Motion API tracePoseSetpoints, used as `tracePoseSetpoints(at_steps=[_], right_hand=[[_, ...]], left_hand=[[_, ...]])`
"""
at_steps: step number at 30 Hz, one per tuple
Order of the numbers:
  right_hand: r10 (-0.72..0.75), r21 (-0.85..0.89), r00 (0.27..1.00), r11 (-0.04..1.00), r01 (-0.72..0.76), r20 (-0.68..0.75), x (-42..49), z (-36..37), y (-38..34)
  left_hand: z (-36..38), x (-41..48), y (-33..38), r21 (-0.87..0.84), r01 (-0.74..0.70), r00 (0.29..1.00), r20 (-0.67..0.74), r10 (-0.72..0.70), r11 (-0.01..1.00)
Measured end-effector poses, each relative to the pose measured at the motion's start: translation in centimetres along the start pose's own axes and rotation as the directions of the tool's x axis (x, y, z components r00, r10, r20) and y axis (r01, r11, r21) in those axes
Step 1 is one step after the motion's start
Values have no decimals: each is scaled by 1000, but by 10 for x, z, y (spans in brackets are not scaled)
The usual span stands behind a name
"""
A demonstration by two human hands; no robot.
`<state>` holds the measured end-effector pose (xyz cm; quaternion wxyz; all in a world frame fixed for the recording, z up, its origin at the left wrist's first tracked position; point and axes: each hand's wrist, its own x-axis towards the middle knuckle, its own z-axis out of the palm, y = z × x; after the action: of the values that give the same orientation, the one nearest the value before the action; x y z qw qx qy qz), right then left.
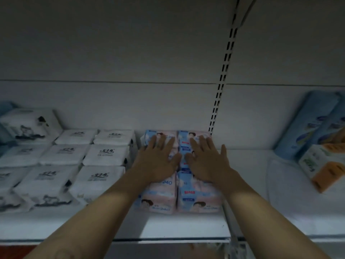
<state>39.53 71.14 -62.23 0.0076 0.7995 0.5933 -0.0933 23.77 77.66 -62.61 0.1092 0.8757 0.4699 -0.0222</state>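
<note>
A white shelf [186, 227] is running across the view in dim, bluish light. Behind it a pale back panel [112, 105] is rising, and a slotted upright [222, 81] is dividing it right of centre.

Both hands lie flat on the pink-and-blue packs [197, 195] on the white shelf [186, 228]: the left hand [158, 161] on the left column, the right hand [207, 161] on the right. White packs [104, 156] sit just left; blue and orange packs [321, 146] lie far right.

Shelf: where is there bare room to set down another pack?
Bare shelf lies between the pink packs and the orange pack at right; a bare strip also runs in front of the pink packs. Left is crowded: white packs fill it up to the pink ones.
</note>
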Motion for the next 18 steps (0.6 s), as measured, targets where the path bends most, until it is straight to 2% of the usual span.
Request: tracePoseSetpoints(at_steps=[10, 13, 15, 17, 18], right_hand=[[18, -1, 997, 1000, -19, -79, -3, -10, 2], [-35, 163, 992, 985, 55, -123, -38, -24, 16], [-132, 191, 991, 973, 133, -15, -71, -31, 24], [-166, 72, 982, 985, 160, 94, -98, -26, 27], [-168, 25, 981, 986, 167, 91, -105, -18, 26]], left_hand=[[-7, 1, 8, -50, -2, 994, -108, -4, 999], [-22, -36, 6, -84, -132, 972, -205, 112, 988], [-29, -68, 3, -48, -232, 967, -121, 225, 971], [-24, -89, -2, 100, -238, 971, 0, 239, 966], [-17, -94, -4, 184, -219, 976, 30, 218, 958]])
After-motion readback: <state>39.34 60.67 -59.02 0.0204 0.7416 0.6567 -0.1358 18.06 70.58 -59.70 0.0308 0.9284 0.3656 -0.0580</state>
